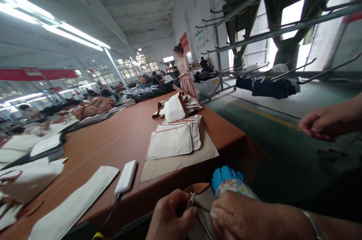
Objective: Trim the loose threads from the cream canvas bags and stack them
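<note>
At the bottom of the head view my left hand [172, 213] is closed in a pinch on the edge of an off-white cloth piece with brown trim [202, 189]. My right hand [240, 213], with a bangle on its wrist, is closed beside it. A thin dark object [202, 207] runs from its fingertips towards my left fingers; its kind is unclear. Just behind my right hand is a blue, flower-patterned gathered cloth [227, 179]. Beyond both hands, off-white fabric pouches with brown edging [171, 140] lie stacked on brown paper [175, 164].
A brown-topped table [124, 129] bears a white power bank [126, 176] with a cable, a long off-white strip [76, 204] and heaped bag pieces. Another person's hand [329, 123] reaches in from the right. A person in a patterned dress [186, 72] stands beyond. A metal rack [254, 42] stands right.
</note>
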A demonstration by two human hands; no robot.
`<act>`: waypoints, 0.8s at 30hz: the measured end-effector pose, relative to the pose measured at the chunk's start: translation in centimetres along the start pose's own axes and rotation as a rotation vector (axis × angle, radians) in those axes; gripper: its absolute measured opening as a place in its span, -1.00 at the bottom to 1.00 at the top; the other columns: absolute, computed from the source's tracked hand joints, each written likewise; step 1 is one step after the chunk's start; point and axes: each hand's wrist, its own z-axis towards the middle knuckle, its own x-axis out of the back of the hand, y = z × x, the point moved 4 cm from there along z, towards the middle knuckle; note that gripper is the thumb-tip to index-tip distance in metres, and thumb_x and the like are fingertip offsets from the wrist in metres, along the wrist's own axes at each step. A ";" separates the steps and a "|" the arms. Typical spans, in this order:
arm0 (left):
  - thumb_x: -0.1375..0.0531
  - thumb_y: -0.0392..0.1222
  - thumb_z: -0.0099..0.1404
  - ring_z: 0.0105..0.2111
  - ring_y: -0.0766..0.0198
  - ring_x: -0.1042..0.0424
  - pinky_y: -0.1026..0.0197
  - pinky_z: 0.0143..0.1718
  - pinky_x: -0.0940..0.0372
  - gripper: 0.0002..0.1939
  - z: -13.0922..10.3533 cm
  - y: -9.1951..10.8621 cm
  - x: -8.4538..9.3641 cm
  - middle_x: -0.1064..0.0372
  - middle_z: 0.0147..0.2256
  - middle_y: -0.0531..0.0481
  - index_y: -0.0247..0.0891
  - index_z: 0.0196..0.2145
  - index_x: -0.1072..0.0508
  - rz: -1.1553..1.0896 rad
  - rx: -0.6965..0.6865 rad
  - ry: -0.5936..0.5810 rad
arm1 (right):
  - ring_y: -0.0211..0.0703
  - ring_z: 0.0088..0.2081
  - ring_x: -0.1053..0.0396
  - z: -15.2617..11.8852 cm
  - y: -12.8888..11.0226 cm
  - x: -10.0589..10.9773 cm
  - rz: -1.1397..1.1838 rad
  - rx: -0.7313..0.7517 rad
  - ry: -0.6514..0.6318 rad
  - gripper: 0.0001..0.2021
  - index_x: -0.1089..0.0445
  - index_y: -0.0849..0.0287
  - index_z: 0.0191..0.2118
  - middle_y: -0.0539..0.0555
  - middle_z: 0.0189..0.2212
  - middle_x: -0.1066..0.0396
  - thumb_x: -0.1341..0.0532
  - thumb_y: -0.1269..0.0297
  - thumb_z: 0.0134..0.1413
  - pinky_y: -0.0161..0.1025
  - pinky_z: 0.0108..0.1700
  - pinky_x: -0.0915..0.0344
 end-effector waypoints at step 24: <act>-0.22 -0.26 0.01 -0.56 0.37 -0.08 0.32 -0.56 0.04 -0.82 -1.0 1.2 -1.0 -0.12 -0.63 0.15 -0.25 -0.64 -0.28 0.119 -0.080 -0.003 | -0.42 -0.78 0.02 0.1 0.7 1.0 0.933 -0.290 0.194 -0.64 -0.30 0.18 -0.41 -0.15 -0.72 -0.11 -0.04 0.00 0.22 -0.49 -0.77 0.05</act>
